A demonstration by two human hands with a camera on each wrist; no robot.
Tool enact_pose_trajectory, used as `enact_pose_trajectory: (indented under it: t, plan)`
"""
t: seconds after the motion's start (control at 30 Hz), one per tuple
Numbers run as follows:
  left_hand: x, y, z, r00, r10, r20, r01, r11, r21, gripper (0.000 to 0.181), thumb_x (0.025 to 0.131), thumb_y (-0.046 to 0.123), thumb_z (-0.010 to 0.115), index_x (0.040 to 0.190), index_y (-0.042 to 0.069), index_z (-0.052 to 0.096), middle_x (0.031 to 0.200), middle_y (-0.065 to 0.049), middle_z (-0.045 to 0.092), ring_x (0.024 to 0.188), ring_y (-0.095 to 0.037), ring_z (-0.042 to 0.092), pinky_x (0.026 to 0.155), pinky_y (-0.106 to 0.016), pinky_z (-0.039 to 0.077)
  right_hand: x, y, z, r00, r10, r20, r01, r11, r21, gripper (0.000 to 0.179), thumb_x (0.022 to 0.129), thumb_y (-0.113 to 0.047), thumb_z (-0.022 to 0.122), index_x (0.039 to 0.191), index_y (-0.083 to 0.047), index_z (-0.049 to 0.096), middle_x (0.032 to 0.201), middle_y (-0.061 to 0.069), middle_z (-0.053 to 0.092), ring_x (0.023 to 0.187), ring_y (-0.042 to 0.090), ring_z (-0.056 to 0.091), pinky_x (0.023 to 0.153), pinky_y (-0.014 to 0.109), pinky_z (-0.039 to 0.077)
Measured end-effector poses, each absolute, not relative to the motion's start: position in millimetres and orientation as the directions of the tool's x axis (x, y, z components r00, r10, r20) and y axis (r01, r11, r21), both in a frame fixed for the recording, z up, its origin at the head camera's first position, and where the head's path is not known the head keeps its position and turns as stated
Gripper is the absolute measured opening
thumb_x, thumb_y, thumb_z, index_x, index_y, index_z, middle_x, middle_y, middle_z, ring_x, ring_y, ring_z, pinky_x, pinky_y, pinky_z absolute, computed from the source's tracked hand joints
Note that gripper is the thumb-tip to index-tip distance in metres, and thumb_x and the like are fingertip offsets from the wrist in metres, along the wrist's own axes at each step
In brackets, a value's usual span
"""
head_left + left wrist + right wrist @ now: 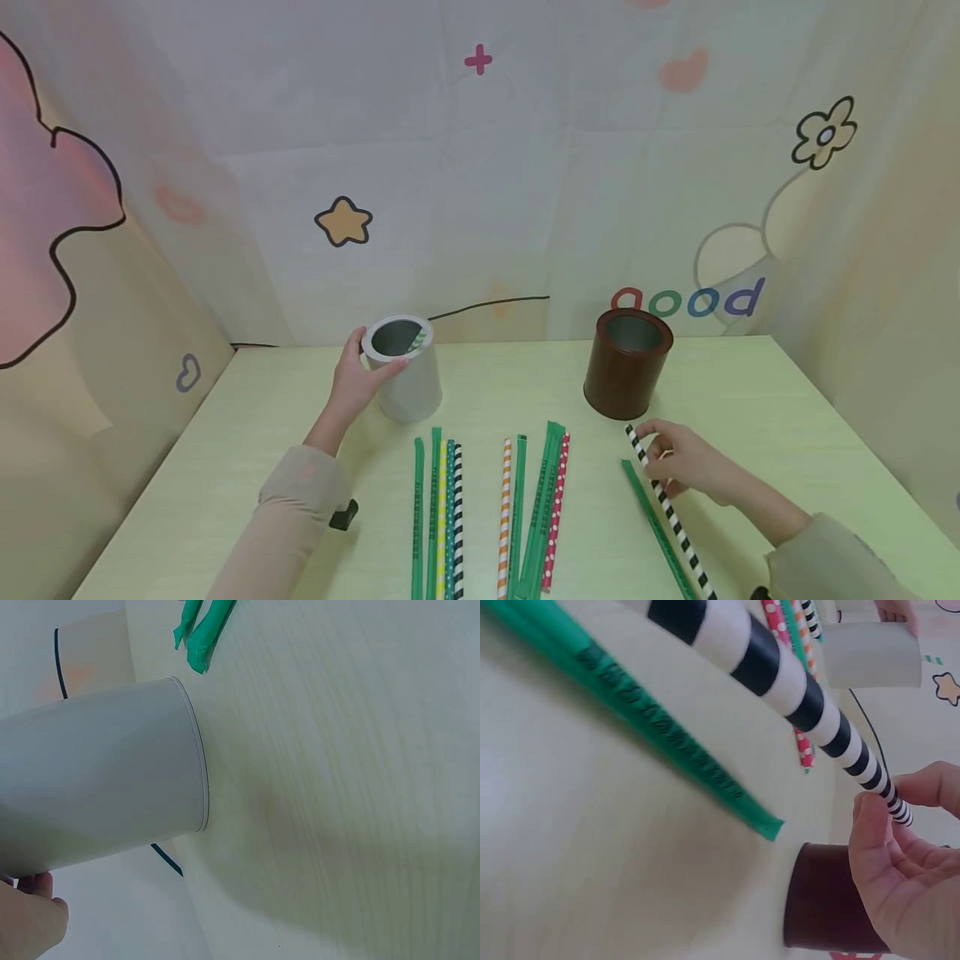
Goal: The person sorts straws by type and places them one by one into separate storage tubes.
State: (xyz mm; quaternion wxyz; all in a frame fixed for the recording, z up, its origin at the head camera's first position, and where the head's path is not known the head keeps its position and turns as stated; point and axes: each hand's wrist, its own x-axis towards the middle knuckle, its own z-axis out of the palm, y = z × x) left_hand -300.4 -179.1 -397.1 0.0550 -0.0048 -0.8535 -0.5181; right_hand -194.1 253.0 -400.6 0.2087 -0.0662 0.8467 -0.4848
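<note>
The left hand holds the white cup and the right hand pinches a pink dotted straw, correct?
Not quite: the right hand pinches a black-and-white straw, as the right wrist view shows. The left hand does hold the white cup.

- Between the white cup (pixel 411 387) and the brown cup (pixel 624 375), we see a wide bare part of the counter (pixel 517 383), where a grip could pass.
- The left grip (pixel 356 383) blocks for us the left side of the white cup; a striped straw (pixel 418 340) takes some room in its mouth.
- The brown cup's mouth is free for us from above.
- Near behind both cups, the cloth (pixel 495 208) is our limit.
- Between the left straws (pixel 441 517) and middle straws (pixel 542 508), we have a narrow lane; towards the green straw (pixel 657 525), a wider one.
</note>
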Motion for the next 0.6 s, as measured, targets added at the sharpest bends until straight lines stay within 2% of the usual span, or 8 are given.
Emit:
enact_pose_trajectory:
  t: [0.4, 0.6]
  plan:
    - [-301, -180, -398, -0.994, -0.050, 0.098, 0.065, 0.453, 0.889, 0.099, 0.070, 0.049, 0.067, 0.141, 0.011, 0.011, 0.146, -0.010, 0.020, 0.134, -0.026, 0.019, 0.107, -0.051, 0.017, -207, 237, -359, -0.916, -0.381, -0.124, -0.072, 0.462, -0.884, 0.047, 0.081, -0.006, 0.056, 0.121, 0.005, 0.034, 0.081, 0.009, 0.045, 0.070, 0.015, 0.054, 0.055, 0.032, 0.052]
    - [-301, -180, -398, -0.994, -0.053, 0.099, 0.065, 0.453, 0.889, 0.099, 0.070, 0.049, 0.067, 0.141, 0.011, 0.011, 0.146, -0.010, 0.021, 0.134, -0.026, 0.019, 0.107, -0.051, 0.018, -215, 227, -335, -0.922, -0.383, -0.056, -0.113, 0.404, -0.908, 0.047, 0.082, -0.003, 0.054, 0.122, 0.006, 0.030, 0.081, 0.007, 0.045, 0.067, 0.012, 0.051, 0.058, 0.030, 0.053]
